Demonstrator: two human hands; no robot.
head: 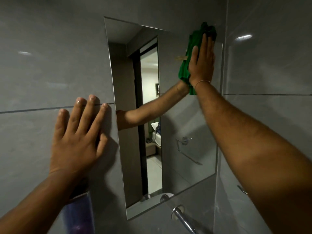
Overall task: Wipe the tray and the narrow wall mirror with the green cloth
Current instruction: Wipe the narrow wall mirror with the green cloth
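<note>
Mirror: narrow wall mirror, frameless, set flat into grey wall tiles; all four edges in view.
Cloth: green cloth, bunched, pressed against the mirror's upper right corner; its top fold laps past the mirror's upper edge onto the tile.
Right hand: right hand flat on the cloth, fingers straight and held close together, thumb apart at the left; a thin bracelet at the wrist.
Left hand: left hand palm-flat on the tile just left of the mirror, fingers spread, holding nothing.
Reflections: forearm and cloth underside; an open doorway to a lit room; a chrome wall holder.
Fittings: chrome tap below the mirror, cut off by the bottom edge.
Containers: a clear, purple-tinted item under the left forearm, largely hidden; kind and contents cannot be told.
Hard to make out: a small metal piece beside the right forearm, mostly covered.
</note>
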